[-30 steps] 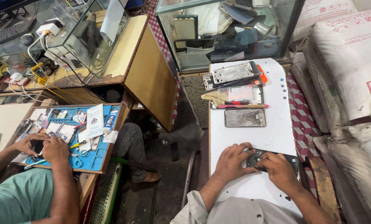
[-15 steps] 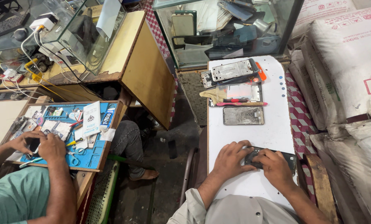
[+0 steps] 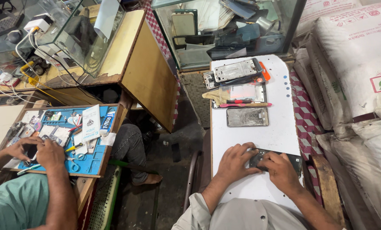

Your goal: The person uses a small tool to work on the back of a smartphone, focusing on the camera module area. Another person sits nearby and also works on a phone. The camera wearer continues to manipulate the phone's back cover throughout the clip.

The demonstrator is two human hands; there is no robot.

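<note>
My left hand [image 3: 237, 164] and my right hand [image 3: 281, 169] both rest on a dark phone [image 3: 293, 160] lying flat on the white board [image 3: 275, 134] in front of me. Fingers of both hands press on the phone's left half, which they cover. Farther up the board lies an opened phone body with a cracked look [image 3: 247, 116]. Beyond it sit a red-handled tool [image 3: 241, 104], a transparent-cased panel [image 3: 242, 91] and a silver phone frame [image 3: 236, 70].
A glass display case [image 3: 228, 30] stands at the board's far end. White sacks [image 3: 352, 68] are stacked on the right. On the left a co-worker's hands [image 3: 37, 151] work over a blue mat [image 3: 90, 157] with small parts; a wooden counter [image 3: 147, 76] stands behind.
My hands stay on the dark phone with only small finger shifts. The view has drifted slightly. The co-worker's hands remain over the blue mat.
</note>
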